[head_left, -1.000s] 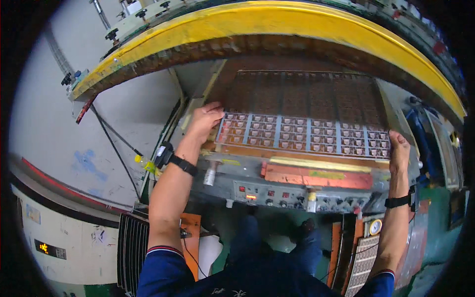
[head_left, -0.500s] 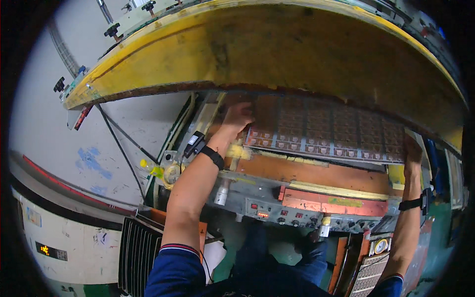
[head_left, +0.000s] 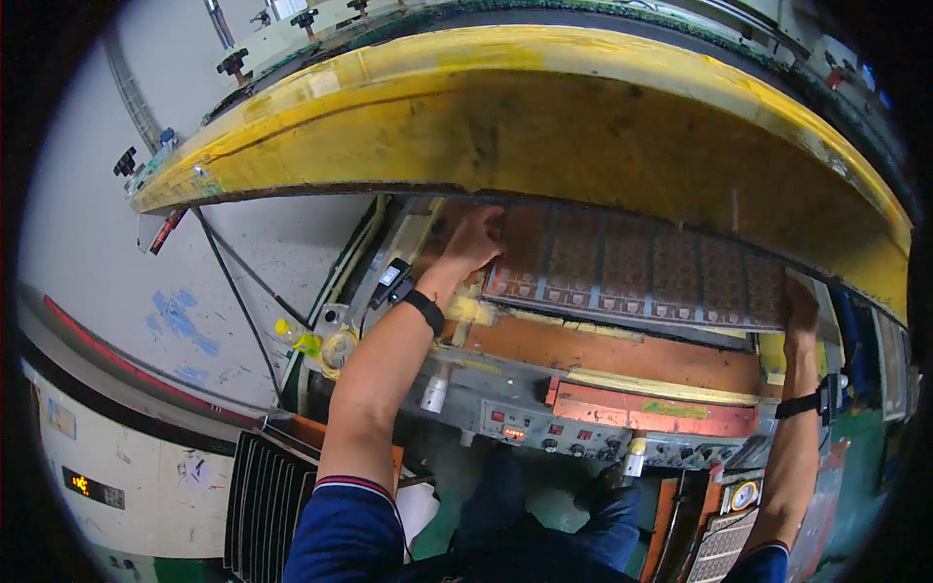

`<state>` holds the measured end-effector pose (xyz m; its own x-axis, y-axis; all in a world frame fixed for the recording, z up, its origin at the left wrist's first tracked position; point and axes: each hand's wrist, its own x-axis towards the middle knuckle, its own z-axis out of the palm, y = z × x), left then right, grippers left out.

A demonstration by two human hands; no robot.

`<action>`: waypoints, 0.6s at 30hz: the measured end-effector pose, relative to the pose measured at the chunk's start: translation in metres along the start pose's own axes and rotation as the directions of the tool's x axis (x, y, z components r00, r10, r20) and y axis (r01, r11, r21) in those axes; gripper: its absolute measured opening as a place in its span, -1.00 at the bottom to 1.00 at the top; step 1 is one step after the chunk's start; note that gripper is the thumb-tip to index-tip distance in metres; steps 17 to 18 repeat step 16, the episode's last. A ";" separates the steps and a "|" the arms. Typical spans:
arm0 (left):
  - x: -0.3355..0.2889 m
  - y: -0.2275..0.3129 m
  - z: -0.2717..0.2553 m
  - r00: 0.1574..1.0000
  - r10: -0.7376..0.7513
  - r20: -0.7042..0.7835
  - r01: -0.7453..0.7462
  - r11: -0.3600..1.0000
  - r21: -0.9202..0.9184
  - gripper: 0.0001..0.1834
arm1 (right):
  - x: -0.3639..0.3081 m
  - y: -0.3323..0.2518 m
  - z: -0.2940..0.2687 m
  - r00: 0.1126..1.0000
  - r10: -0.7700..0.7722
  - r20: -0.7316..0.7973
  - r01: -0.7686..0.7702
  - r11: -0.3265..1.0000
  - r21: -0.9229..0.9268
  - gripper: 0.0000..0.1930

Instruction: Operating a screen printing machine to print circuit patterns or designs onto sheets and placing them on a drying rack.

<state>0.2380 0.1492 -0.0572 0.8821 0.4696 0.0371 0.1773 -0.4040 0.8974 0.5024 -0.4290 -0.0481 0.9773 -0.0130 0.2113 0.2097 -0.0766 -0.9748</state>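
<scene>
A thin rectangular panel [head_left: 632, 267], coppery brown with rows of small printed units, lies or hovers just over the machine bed under a raised yellow frame. At its left edge is my left hand [head_left: 474, 241], fingers bent and pinching near the rim. My right hand [head_left: 801, 303] grips the panel's right edge, its fingers partly lost in shadow. The panel's far edge is hidden by the yellow frame [head_left: 583, 136].
Along the machine's front runs a control strip [head_left: 554, 437] with knobs and switches, below a reddish bar [head_left: 651, 406]. A yellow-capped bottle [head_left: 296, 335] and a tape roll [head_left: 337, 352] sit at the left. Dark racked plates [head_left: 267, 505] stand lower left.
The whole view has shifted slightly. My left fingers have curled more at the panel's edge. A dark strip shows more clearly below the panel's front right edge.
</scene>
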 end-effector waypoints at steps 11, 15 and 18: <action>-0.011 0.006 -0.002 0.996 0.048 -0.075 -0.033 0.982 0.186 -0.24 | 0.002 -0.008 0.008 0.999 0.021 0.032 -0.018 0.995 -0.098 -0.59; -0.008 0.002 0.000 0.994 0.074 -0.080 -0.054 0.972 0.228 -0.23 | 0.004 -0.005 0.005 0.993 -0.016 0.117 0.014 1.000 0.020 -0.57; -0.006 0.000 0.001 0.993 0.087 -0.082 -0.067 0.973 0.223 -0.23 | 0.004 -0.004 0.003 0.991 -0.034 0.133 0.033 0.999 0.012 -0.57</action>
